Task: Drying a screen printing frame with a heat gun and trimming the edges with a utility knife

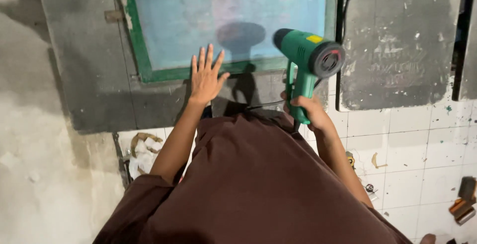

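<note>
My right hand (307,109) grips the handle of a green heat gun (309,58), whose dark nozzle end points toward a framed screen. The screen has a green wooden frame (141,55) and a pale blue mesh (223,15), and it lies on a grey stained board. My left hand (205,76) rests flat with fingers spread on the lower edge of the frame, left of the heat gun. The gun's shadow falls on the mesh between my hands. My brown shirt fills the lower middle of the view.
A second grey stained board (397,40) lies to the right, with black cables (343,5) running between the boards. White floor tiles (422,164) hold scraps, and small brown blocks (464,207) lie at the right edge. Crumpled paper (144,152) sits at lower left.
</note>
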